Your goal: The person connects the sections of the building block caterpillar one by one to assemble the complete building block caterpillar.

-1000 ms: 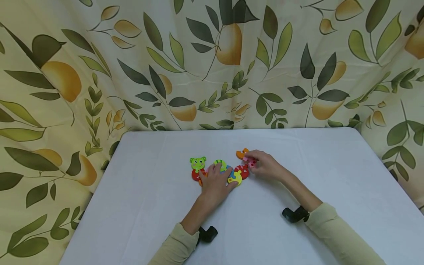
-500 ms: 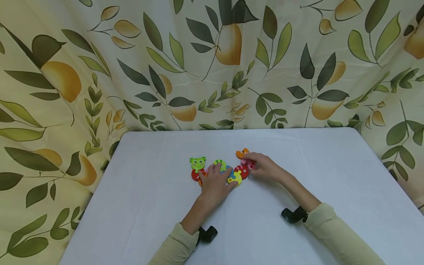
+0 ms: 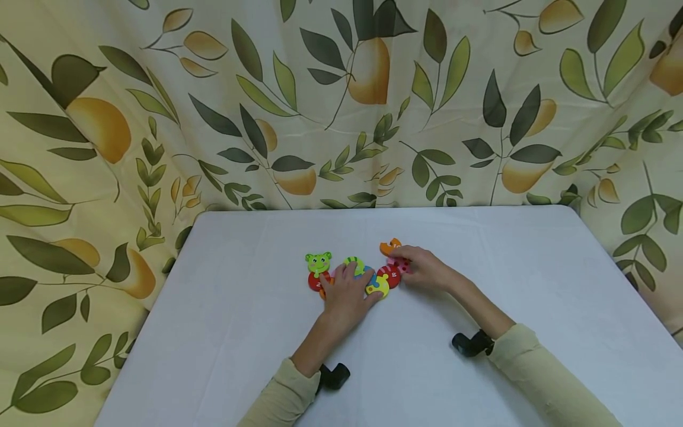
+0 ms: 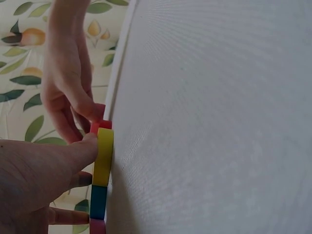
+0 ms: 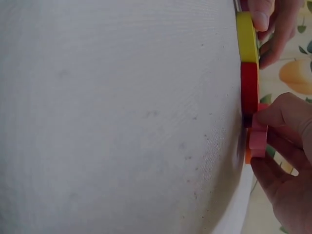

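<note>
A row of caterpillar puzzle pieces lies on the white table. At its left end is a green head piece (image 3: 319,263) with a smiling face, above a red numbered piece (image 3: 316,282). My left hand (image 3: 347,302) rests spread over the middle pieces, hiding some; its thumb touches the yellow piece (image 3: 377,287). My right hand (image 3: 429,270) pinches a pink spotted piece (image 5: 259,139) at the red piece (image 3: 391,275) on the row's right end. In the right wrist view the pink piece sits slightly higher than the red one. An orange piece (image 3: 388,247) lies just beyond it.
The white-covered table (image 3: 240,356) extends around the puzzle. Behind it hangs a curtain (image 3: 341,148) printed with leaves and fruit. A black wrist camera (image 3: 472,344) is on the right wrist, another black camera (image 3: 335,376) on the left.
My right hand has shifted slightly left, bringing the pink piece closer against the red piece. The left hand and the rest of the row stay in place.
</note>
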Available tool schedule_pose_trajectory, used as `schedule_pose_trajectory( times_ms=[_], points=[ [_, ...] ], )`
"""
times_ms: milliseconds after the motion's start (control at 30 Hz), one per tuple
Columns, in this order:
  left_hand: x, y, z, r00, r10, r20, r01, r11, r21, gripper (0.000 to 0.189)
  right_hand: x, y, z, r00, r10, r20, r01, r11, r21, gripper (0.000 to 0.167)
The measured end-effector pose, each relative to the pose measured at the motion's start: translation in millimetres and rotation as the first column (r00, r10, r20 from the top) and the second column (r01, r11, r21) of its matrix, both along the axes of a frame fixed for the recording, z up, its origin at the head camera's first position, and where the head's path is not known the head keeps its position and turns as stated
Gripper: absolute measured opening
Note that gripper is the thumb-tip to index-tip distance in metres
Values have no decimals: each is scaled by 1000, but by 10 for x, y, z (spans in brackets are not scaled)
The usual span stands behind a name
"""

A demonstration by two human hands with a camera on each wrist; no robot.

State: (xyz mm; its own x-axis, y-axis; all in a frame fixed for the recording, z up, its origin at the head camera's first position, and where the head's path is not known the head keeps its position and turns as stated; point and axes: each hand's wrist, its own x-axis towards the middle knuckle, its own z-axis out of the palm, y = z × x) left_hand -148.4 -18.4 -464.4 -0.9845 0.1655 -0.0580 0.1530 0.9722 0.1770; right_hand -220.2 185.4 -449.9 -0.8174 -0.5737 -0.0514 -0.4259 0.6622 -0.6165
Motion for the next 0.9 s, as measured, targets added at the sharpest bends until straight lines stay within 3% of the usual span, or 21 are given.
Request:
schedule_pose_trajectory(
  times_ms=[233,533,700,800,900],
  points=[
    [-7,-2,2,1000,0,12,0,1000,10,61,-31,-15,-31,997,60,-43,-58,997,44,46],
    [1,-9,12,1000,-3,0,3,1000,22,61,-61,-7,49,989,120,-80,-113,990,86,41],
    [8,-4,15,1000,-2,3,2,1000,26,61,-128,-14,107,999,-19,-27,20,997,70,37],
    [8,0,15,1000,2,1,-2,1000,25,61,-200,-26,114,994,-112,9,111,992,52,41],
    [5,3,15,1000,2,1,-2,1000,22,61,-266,-41,100,988,-154,27,153,987,46,49]
  ],
)
